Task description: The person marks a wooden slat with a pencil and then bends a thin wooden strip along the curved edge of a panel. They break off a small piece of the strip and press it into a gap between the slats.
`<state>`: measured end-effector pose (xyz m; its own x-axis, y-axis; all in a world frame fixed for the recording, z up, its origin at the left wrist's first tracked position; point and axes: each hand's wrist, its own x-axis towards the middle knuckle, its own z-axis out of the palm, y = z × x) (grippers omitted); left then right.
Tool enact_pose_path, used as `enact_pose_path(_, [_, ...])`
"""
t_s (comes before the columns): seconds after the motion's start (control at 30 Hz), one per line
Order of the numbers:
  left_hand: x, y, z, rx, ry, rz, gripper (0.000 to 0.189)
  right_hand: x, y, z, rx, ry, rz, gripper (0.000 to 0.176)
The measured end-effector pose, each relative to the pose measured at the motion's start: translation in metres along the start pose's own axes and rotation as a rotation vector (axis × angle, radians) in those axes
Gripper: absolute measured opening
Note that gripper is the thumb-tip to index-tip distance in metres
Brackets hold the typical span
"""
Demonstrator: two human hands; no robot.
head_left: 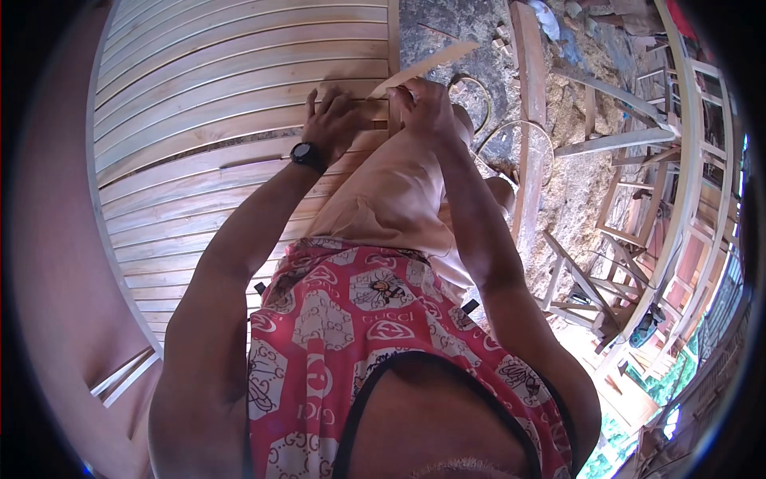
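My left hand [331,125], with a dark watch on its wrist, rests over the slatted wooden panel [239,88], its fingers spread apart. To its right, my right hand [423,108] pinches the near end of a thin, pale wooden strip [439,61] at the panel's right edge. The strip slants up and right, past that edge. A dark, slim stick [254,162] lies on the slats left of my left wrist, beside a long dark gap between slats.
A wooden beam [528,120] runs along the right of my legs. Hoops of thin material [523,122] lie near my knees. Beyond are sawdust-covered ground [578,180], wooden frames [638,199] and a long curved rail [688,152].
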<state>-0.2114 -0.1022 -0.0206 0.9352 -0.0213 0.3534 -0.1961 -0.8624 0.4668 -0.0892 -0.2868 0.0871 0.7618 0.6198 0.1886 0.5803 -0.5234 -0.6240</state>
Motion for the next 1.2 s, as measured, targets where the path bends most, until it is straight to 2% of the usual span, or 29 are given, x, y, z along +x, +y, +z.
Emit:
enact_pose_path(0.17, [0.000,-0.002,0.000,0.003,-0.006,-0.006,0.016,0.004,-0.027,-0.017,0.113,0.070,0.058,0.007])
enact_pose_path(0.23, [-0.001,-0.001,-0.003,0.036,-0.059,-0.004,0.025,0.006,-0.040,-0.031,0.244,0.194,0.020,0.008])
enact_pose_path(0.37, [0.003,0.003,-0.017,0.060,-0.136,-0.011,0.035,-0.013,-0.028,-0.028,0.159,0.149,-0.041,0.010])
enact_pose_path(0.43, [0.004,0.004,-0.028,0.058,-0.277,-0.029,0.057,-0.030,-0.023,-0.018,0.075,-0.004,0.070,0.012])
enact_pose_path(0.47, [0.006,0.003,-0.033,0.059,-0.277,-0.034,0.057,-0.034,-0.019,-0.013,0.076,-0.007,0.067,0.012])
enact_pose_path(0.53, [0.006,0.003,-0.041,0.097,-0.379,0.000,0.078,-0.044,-0.017,-0.005,0.096,0.005,0.099,0.013])
enact_pose_path(0.63, [0.010,0.003,-0.047,0.066,-0.416,0.016,0.084,-0.048,-0.015,0.005,0.124,0.044,0.073,0.011])
enact_pose_path(0.67, [0.010,0.002,-0.046,0.069,-0.414,0.020,0.084,-0.048,-0.013,0.006,0.124,0.049,0.072,0.011])
enact_pose_path(0.73, [0.006,-0.001,-0.039,0.103,-0.343,0.057,0.073,-0.048,-0.015,0.007,0.200,0.076,0.038,0.009])
enact_pose_path(1.03, [0.002,-0.006,-0.033,0.044,-0.255,0.087,0.061,-0.054,-0.017,0.005,0.103,0.052,0.007,0.013])
enact_pose_path(1.13, [0.001,-0.010,-0.029,0.062,-0.312,0.064,0.070,-0.050,-0.016,0.006,0.161,0.102,-0.038,0.010])
enact_pose_path(1.2, [0.001,-0.010,-0.028,0.057,-0.306,0.057,0.066,-0.051,-0.012,0.010,0.166,0.090,-0.019,0.008])
